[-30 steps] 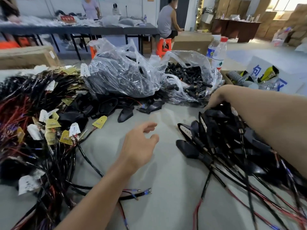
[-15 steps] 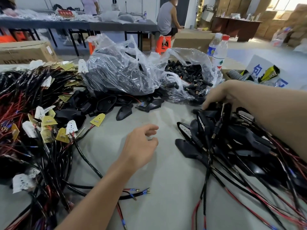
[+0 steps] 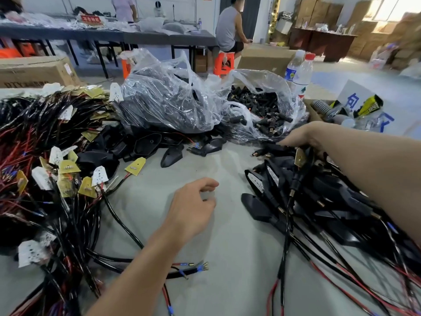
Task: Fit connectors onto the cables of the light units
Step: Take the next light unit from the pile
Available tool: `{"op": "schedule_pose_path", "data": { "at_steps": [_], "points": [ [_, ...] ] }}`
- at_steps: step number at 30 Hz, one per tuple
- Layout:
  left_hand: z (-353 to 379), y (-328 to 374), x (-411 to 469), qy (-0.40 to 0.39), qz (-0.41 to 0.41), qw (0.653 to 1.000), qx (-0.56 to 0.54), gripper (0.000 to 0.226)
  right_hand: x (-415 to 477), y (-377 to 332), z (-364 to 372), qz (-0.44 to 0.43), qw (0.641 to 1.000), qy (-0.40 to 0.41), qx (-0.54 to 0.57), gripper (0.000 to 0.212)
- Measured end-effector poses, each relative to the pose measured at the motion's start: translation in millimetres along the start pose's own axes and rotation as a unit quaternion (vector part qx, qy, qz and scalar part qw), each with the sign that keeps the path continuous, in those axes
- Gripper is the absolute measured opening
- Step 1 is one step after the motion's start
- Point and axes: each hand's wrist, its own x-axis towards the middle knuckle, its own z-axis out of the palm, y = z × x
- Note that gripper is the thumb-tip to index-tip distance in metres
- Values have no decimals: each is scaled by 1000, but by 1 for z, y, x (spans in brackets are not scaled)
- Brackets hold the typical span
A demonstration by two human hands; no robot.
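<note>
- Bright, even daylight; the window (image 3: 396, 8) at top right was blown out.
- Glare streaked the clear plastic bags (image 3: 168, 96).
- Shadows on the grey table (image 3: 227, 258) were faint and soft.
- Fisheye bending at the edges; the right-hand pile of light units (image 3: 330, 195) looked smeared.

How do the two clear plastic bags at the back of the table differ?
The left bag is heaped tall and holds larger black parts; the right bag lies lower, mouth open, showing small black connectors. Both are clear, crumpled plastic, side by side.
</note>
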Motion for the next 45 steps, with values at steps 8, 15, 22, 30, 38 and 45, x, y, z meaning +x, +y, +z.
{"op": "schedule_pose_path", "data": {
  "at_steps": [8, 15, 22, 30, 38, 45],
  "points": [
    [1, 1, 1, -6, 2, 1000, 25, 43, -33, -52, 17, -177, 980, -88, 5, 38],
    [-2, 5, -3, -12, -4, 1000, 0, 46, -57, -38, 2, -142, 977, 40, -156, 65],
    [15, 50, 6, -47, -58, 997, 13, 93, -74, 28, 16, -228, 965, 125, -43, 24],
    [50, 70, 34, 45, -92, 994, 29, 41, -99, -6, 52, -266, 864, 409, -125, 42],
    [50, 77, 38, -153, 64, 982, 94, 51, -84, -84, 97, -313, 879, 292, -211, 41],
    [-2, 43, 7, 75, 70, 979, 179, 41, -52, -104, 114, -291, 898, 244, -221, 31]
  ]
}}
